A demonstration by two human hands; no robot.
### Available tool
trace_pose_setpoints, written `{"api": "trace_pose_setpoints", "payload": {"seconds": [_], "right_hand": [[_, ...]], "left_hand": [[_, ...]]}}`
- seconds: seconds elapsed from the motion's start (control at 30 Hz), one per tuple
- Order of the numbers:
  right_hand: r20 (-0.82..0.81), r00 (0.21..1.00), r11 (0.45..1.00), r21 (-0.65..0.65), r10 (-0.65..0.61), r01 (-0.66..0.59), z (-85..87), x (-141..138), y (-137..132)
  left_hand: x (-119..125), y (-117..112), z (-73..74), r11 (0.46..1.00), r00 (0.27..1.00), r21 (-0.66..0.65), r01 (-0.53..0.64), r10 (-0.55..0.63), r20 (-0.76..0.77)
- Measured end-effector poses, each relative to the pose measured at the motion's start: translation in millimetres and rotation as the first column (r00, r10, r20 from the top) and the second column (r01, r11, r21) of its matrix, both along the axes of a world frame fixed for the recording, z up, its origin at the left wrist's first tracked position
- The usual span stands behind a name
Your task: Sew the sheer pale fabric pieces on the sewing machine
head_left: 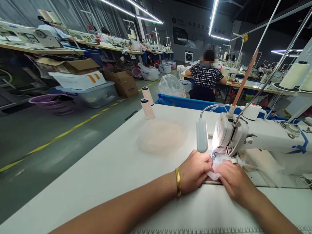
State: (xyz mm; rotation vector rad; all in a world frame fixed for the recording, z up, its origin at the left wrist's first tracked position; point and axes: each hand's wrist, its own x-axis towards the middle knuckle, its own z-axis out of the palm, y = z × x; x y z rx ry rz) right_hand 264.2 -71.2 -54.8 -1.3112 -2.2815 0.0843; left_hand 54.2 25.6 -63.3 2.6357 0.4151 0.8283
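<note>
A small piece of sheer white fabric [214, 175] lies under the needle area of a white sewing machine [226, 133]. My left hand [196, 170], with a gold bangle at the wrist, pinches the fabric's left side close to the presser foot. From the right, my right hand [235, 178] grips the same fabric, its fingertips almost meeting the left ones. More sheer fabric [263, 162] lies behind the right hand, beneath the machine arm. A grey lamp [202, 136] on a bent neck hangs just above my left hand and lights the needle area.
Two thread spools [147, 110] with black tops stand at the table's far left edge. A pale, sheer round pile [163, 136] lies on the white tabletop [109, 182]. A ruler strip [195, 230] runs along the near edge. Ahead, a person [207, 76] sits at another machine.
</note>
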Motion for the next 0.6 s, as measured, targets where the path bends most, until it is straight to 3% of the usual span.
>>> {"api": "trace_pose_setpoints", "payload": {"seconds": [0.07, 0.23, 0.43, 0.6], "right_hand": [[0.078, 0.995, 0.998, -0.007, 0.062, -0.062, 1.8, 1, -6], [0.097, 0.993, 0.997, -0.032, 0.069, -0.066, 5.2, -1, -12], [0.116, 0.993, 0.998, -0.065, 0.03, -0.022, 2.3, 0, -7], [0.158, 0.987, 0.999, -0.041, -0.015, 0.022, 0.3, -1, -3]], "left_hand": [[-5, -7, 0.5, 0.997, 1.0, 0.071, 0.023, -0.022, -0.004], [-13, -16, 3.0, 0.989, 0.998, 0.139, 0.042, -0.037, -0.041], [-9, -7, -4.9, 0.987, 1.0, 0.163, -0.005, 0.003, 0.015], [-6, 1, -1.9, 0.985, 0.998, 0.172, -0.016, 0.025, -0.051]]}}
